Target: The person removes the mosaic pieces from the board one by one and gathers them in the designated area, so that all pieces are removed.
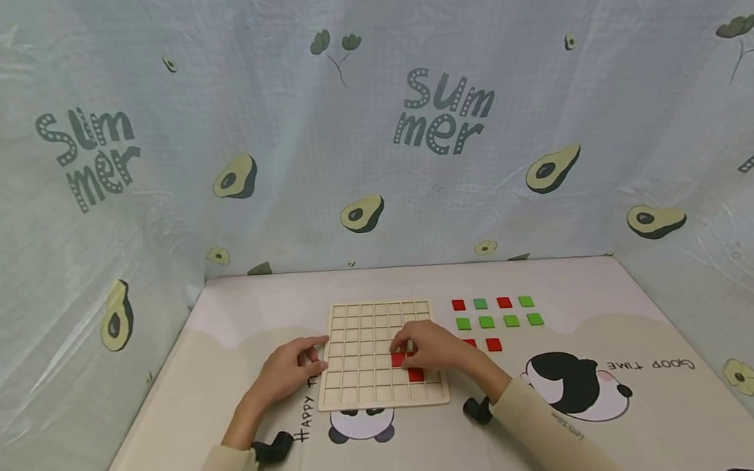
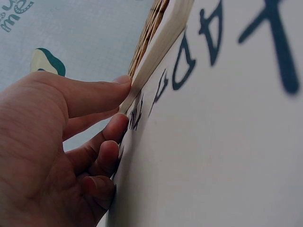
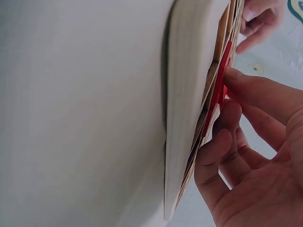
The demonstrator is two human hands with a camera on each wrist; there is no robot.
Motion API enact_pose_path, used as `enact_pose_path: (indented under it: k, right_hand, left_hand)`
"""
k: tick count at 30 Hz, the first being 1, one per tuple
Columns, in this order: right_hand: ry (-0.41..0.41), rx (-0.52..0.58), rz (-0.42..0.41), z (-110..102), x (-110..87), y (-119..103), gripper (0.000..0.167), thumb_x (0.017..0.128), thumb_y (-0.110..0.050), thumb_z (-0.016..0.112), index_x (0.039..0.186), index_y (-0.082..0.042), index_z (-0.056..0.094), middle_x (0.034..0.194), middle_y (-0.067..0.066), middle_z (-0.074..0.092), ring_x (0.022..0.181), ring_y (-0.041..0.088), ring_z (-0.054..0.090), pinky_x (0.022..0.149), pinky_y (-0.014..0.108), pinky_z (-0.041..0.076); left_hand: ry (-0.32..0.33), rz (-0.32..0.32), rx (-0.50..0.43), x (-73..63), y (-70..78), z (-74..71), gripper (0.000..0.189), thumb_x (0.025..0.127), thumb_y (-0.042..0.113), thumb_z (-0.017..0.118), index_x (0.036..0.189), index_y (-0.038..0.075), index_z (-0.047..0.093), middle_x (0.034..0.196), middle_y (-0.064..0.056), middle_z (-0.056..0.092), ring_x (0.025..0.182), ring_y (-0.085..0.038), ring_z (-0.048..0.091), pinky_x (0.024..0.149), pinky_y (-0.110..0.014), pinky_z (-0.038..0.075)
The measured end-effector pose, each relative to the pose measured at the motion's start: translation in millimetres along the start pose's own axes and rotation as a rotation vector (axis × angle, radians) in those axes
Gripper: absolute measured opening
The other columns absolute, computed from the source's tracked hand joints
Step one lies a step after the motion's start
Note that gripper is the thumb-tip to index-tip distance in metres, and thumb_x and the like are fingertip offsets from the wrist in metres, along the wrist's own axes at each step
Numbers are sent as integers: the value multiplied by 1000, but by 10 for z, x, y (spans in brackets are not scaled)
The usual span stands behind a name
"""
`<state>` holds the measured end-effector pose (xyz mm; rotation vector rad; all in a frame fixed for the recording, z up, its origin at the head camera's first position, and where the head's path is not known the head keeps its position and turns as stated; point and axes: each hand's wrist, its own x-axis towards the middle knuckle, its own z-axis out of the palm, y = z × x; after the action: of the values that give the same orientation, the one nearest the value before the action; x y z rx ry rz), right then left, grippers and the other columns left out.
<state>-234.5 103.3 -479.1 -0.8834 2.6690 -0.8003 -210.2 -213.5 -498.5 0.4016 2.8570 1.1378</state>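
A pale wooden grid board lies on the table between both hands. At its left edge, the fingers and thumb of my left hand touch the rim; the left wrist view shows them against the board's side. My right hand is over the board's right part, pinching a red square tile between thumb and fingers at the grid. Another red tile sits in a cell diagonally nearer me. In the right wrist view, the thumb meets red tile edges, and the fingers partly hide the cells.
To the board's right lie loose tiles in rows: red tiles, green tiles and a teal-green tile. My right forearm partly covers the nearest row. A printed cloth rises behind and at both sides of the table.
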Motion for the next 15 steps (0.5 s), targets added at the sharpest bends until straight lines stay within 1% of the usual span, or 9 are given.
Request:
enact_pose_path:
  k: [4,9,15]
  right_hand:
    - [-2,-11,-1,-11,0,-29,18,88,-12,79,105,-16,79,94,-7,64,80,10,56,72,24,49]
    - [-2,-39,1,-3,13,-24,17,88,-14,78,104,-21,76,94,-8,63,81,10,57,72,24,49]
    - [-10,-34,1,10,14,-9,18,89,-14,78,104,-24,73,95,-9,66,83,9,58,74,25,50]
  left_hand:
    - [-2,5,2,3,1,-7,46,93,20,76,137,11,68,88,4,63,69,-10,49,64,-24,38]
    - [-3,7,0,7,-5,-8,47,93,21,76,137,11,67,88,4,63,69,-10,49,64,-24,38]
    - [-9,11,6,8,-11,-9,47,93,21,76,138,12,67,88,5,63,70,-9,49,64,-24,38]
